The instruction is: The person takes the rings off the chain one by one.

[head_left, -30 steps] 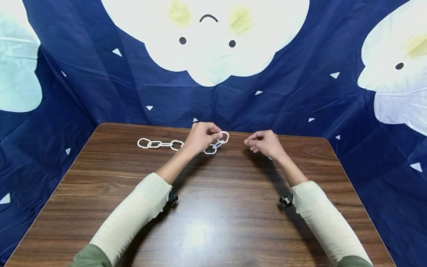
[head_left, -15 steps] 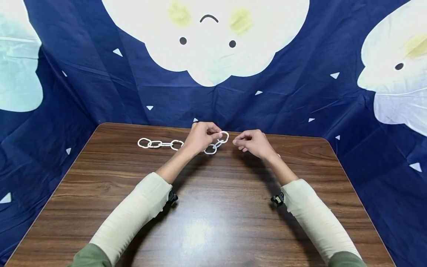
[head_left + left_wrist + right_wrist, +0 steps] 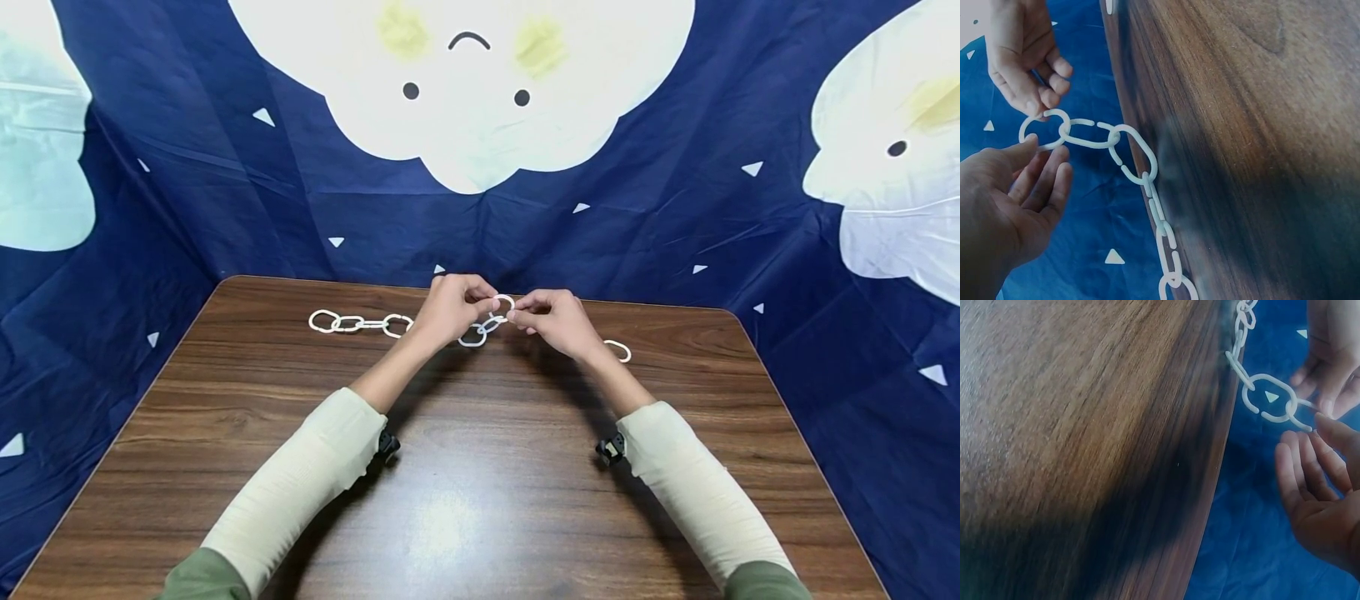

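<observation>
A white plastic chain (image 3: 372, 324) of open-gapped links runs along the back of the table, partly hidden behind my left forearm. My left hand (image 3: 453, 310) pinches its raised right end link (image 3: 1022, 132) between thumb and fingers. From the other side my right hand (image 3: 558, 321) pinches that same link near its gap, thumb and forefinger at the tip. In the right wrist view, the neighbouring link (image 3: 1270, 377) hangs from the held one, and its own gap shows. A single loose white link (image 3: 627, 351) lies beside my right forearm, partly covered by it.
The brown wooden table (image 3: 480, 467) ends just behind both hands. A dark blue cloth (image 3: 645, 233) with white clouds and small triangles hangs around its back and sides. Small black cameras (image 3: 611, 448) sit at both wrists.
My right hand has moved left to the end link and taken hold of it. The loose link has come into sight beside the right forearm. My left hand stays put.
</observation>
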`<state>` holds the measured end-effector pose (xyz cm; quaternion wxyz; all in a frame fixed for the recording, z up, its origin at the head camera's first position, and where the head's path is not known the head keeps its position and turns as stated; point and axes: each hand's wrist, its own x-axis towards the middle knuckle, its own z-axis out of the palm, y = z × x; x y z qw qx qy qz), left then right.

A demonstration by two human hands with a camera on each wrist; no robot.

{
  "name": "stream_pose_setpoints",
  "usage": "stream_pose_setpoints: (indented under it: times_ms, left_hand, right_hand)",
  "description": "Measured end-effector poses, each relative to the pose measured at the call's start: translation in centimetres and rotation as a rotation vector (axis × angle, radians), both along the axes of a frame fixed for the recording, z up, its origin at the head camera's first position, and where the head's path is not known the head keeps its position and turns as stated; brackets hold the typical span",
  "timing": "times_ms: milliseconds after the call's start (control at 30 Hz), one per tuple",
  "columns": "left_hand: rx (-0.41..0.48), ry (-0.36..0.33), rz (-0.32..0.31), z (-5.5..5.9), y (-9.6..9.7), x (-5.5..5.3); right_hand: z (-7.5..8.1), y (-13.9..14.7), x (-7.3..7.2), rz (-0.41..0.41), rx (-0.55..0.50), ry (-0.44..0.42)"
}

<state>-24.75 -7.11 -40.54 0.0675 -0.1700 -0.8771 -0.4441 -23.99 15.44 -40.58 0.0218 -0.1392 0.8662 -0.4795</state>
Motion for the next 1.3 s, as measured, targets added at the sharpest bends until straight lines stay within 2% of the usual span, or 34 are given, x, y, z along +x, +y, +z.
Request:
stream_pose_setpoints:
  times_ms: [400, 667, 1300]
  left_hand:
    - [0.001, 0.008, 0.002, 0.0, 0.0, 0.1]
    - [0.011, 0.014, 0.003, 0.2, -0.1, 0.1]
    - [-0.010, 0.013, 0.005, 0.1, -0.9, 0.5]
  right_hand:
    - [-0.3, -0.3, -0.5, -0.002, 0.025, 0.136]
    - [-0.6, -0.7, -0.5, 0.016, -0.036, 0.132]
    - [-0.4, -1.2, -0.2, -0.002, -0.001, 0.161]
